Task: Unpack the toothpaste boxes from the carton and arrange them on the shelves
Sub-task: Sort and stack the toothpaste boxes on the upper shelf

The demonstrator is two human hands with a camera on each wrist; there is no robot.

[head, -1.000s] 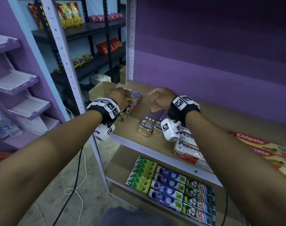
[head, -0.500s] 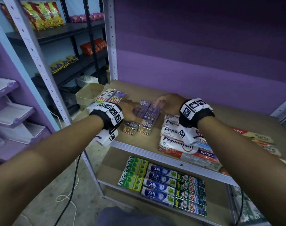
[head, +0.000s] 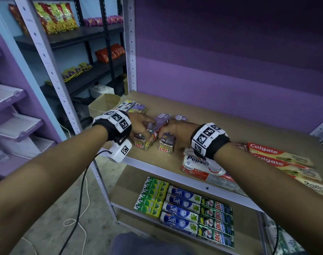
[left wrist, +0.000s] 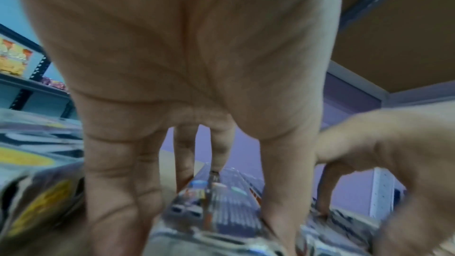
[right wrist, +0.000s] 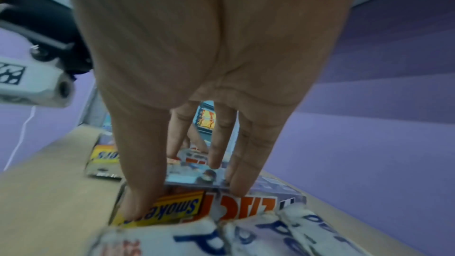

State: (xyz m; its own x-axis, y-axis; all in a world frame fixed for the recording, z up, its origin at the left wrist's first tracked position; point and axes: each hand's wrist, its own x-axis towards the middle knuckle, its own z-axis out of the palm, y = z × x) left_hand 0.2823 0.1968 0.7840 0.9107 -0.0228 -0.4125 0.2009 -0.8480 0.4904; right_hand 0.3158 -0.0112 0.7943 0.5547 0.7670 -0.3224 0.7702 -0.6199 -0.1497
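Left hand [head: 141, 126] and right hand [head: 177, 133] fingers clamped on purple toothpaste boxes [head: 161, 124]; top box tilted. Risk: slips off, topples stack.

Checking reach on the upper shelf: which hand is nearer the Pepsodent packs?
Right. The right hand works just behind the Pepsodent packs, its wrist over them; the left hand is farther left.

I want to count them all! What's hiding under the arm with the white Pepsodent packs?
Under the right forearm lie the Pepsodent packs, stacked beside the Colgate boxes. The arm covers part of them, so the full count stays hidden.
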